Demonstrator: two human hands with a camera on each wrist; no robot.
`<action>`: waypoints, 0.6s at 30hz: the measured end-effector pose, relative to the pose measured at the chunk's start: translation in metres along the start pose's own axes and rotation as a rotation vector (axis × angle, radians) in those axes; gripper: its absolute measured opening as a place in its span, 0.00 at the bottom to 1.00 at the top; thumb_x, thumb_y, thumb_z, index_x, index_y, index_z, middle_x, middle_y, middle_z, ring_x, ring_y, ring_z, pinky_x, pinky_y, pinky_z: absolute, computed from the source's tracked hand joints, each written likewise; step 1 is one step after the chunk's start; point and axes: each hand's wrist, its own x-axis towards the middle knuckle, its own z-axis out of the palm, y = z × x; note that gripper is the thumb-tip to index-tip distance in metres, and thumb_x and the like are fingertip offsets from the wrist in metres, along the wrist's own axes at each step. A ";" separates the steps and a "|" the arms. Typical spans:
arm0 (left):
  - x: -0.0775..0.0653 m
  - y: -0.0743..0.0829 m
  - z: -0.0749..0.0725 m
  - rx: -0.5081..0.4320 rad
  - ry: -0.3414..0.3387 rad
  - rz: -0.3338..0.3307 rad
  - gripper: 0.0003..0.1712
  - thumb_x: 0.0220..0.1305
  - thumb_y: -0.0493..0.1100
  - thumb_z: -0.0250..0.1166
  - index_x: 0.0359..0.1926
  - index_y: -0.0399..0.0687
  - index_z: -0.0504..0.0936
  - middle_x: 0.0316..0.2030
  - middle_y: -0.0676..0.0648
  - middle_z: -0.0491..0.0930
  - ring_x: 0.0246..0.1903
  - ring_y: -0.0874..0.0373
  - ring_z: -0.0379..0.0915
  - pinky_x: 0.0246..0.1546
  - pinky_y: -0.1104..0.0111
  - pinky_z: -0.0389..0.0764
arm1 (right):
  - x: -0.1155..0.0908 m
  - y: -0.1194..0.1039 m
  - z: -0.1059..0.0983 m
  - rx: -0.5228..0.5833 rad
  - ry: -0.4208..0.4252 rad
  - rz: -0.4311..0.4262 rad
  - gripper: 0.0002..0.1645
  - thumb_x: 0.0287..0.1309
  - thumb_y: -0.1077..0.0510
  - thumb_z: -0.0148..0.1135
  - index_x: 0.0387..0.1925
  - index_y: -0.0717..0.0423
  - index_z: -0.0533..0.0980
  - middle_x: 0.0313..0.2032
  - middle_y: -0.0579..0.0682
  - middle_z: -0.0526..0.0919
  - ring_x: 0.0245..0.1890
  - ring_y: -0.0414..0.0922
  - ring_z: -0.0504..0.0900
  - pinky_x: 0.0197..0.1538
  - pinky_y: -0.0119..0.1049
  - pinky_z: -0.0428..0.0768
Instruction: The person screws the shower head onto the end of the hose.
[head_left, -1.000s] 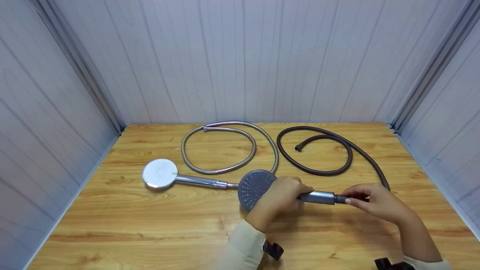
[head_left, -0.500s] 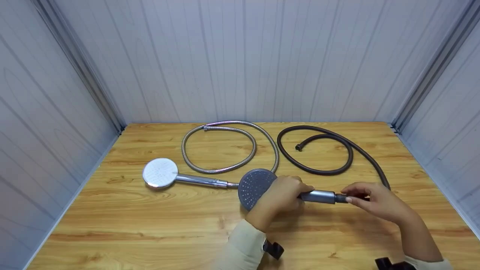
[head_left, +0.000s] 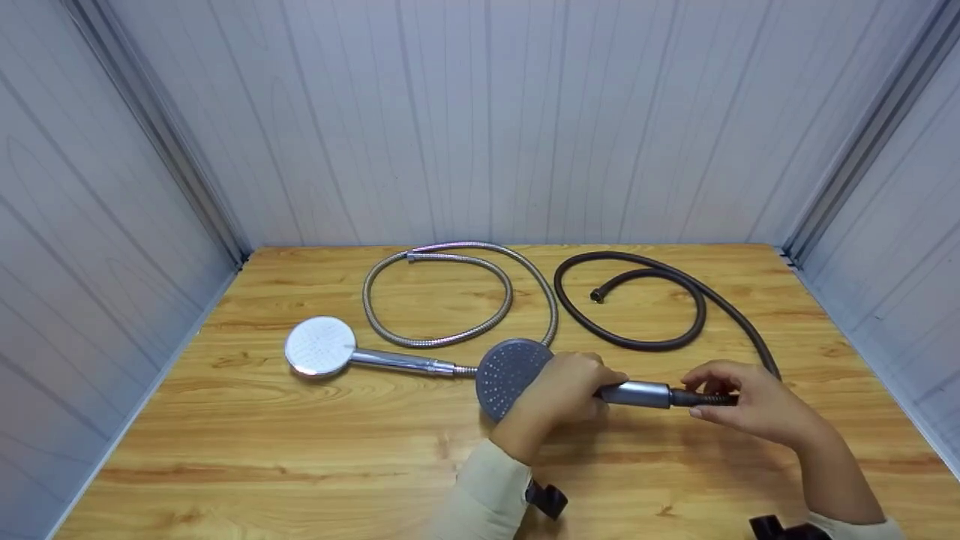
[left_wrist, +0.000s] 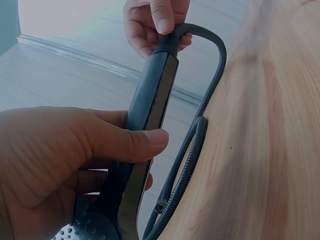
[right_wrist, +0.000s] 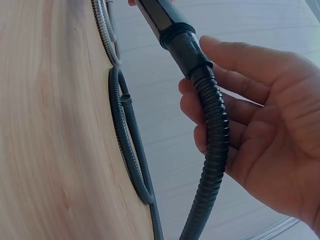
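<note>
My left hand (head_left: 562, 390) grips the handle of a dark grey shower head (head_left: 510, 379), its perforated face up. In the left wrist view the thumb lies across the handle (left_wrist: 145, 95). A black ribbed shower hose (right_wrist: 215, 130) meets the handle's end through a smooth connector (right_wrist: 190, 52). Around this hose end, my right hand (head_left: 757, 401) is loosely curled, with fingers behind the hose and the thumb beside the connector. Whether the connector is fully seated in the handle I cannot tell.
On the wooden table (head_left: 300, 465), a chrome shower head (head_left: 320, 346) lies at the left, joined to a coiled silver hose (head_left: 442, 343). The rest of the black hose (head_left: 637, 345) lies coiled at the back right, its free end nut (head_left: 597, 295) showing. Panel walls (head_left: 480, 135) surround the table.
My right thumb and fingers have spread slightly around the connector, baring more of it and the ribbed hose. My left hand and the grey shower head have stayed in place.
</note>
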 end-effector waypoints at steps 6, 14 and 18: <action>0.000 0.000 0.000 0.001 -0.007 -0.011 0.25 0.51 0.40 0.75 0.53 0.60 0.85 0.33 0.58 0.81 0.29 0.68 0.69 0.33 0.76 0.72 | 0.001 -0.001 0.001 -0.006 0.012 -0.020 0.15 0.52 0.61 0.73 0.43 0.52 0.80 0.36 0.47 0.82 0.30 0.42 0.78 0.33 0.34 0.77; -0.001 0.000 0.000 0.020 0.021 0.010 0.25 0.49 0.38 0.74 0.51 0.61 0.86 0.31 0.57 0.80 0.26 0.67 0.67 0.30 0.76 0.70 | 0.001 -0.001 0.002 -0.016 0.019 -0.041 0.12 0.54 0.60 0.72 0.40 0.52 0.80 0.34 0.46 0.81 0.30 0.41 0.77 0.32 0.33 0.77; -0.001 0.000 0.000 0.025 0.032 0.014 0.25 0.49 0.37 0.74 0.50 0.61 0.86 0.31 0.57 0.81 0.26 0.67 0.67 0.30 0.76 0.71 | 0.001 -0.002 0.002 -0.019 0.018 -0.034 0.11 0.55 0.60 0.71 0.40 0.52 0.80 0.33 0.45 0.82 0.30 0.40 0.77 0.32 0.33 0.77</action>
